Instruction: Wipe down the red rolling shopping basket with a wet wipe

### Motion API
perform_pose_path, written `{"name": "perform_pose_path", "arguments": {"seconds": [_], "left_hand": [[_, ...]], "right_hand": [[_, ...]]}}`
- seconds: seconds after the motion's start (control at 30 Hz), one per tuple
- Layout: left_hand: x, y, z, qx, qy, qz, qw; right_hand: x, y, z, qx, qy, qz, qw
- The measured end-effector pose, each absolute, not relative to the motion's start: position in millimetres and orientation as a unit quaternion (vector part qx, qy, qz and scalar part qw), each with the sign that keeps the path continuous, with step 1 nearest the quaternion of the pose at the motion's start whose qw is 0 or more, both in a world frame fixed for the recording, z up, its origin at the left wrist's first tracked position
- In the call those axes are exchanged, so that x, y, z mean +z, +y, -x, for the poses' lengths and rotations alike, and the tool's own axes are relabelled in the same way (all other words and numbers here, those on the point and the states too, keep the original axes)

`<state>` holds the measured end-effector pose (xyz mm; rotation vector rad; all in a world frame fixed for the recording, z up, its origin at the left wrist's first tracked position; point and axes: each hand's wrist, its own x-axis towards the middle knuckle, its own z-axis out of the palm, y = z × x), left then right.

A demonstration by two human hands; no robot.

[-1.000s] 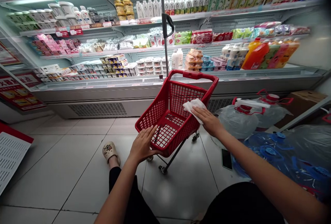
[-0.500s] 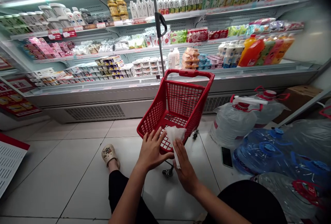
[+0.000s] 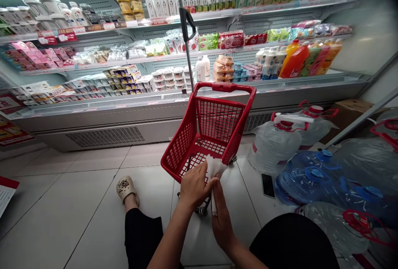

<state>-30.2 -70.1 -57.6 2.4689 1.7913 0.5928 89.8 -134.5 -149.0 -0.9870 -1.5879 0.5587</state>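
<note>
A crumpled white cloth (image 3: pixel 214 166), thin like a tissue or wipe, is bunched between my two hands over the near rim of a red shopping cart (image 3: pixel 181 142). My right hand (image 3: pixel 221 219) holds it from below and the right, its fingers together along the fabric. On the other side, my left hand (image 3: pixel 193 187) is closed against the cloth, its thumb reaching across to the right hand; its fingertips are partly hidden. The cart basket has lattice sides and a slotted floor.
Behind the cart runs a refrigerated display (image 3: pixel 161 111) stocked with drinks and yogurts. Large water jugs (image 3: pixel 276 142) and blue bottles (image 3: pixel 306 178) stand at the right, near a phone (image 3: pixel 268 185) on the tiled floor. My left foot wears a beige clog (image 3: pixel 126 188).
My left hand was spread open beside the cloth and has now closed in against it and the right hand. The view has shifted slightly to the right.
</note>
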Motion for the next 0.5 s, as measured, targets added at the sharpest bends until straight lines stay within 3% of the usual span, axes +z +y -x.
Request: {"name": "perform_pose_path", "arguments": {"seconds": [0.5], "left_hand": [[-48, -89, 52, 0.162, 0.572, -0.804, 0.021]], "right_hand": [[-156, -122, -75, 0.229, -0.639, 0.459, 0.573]]}}
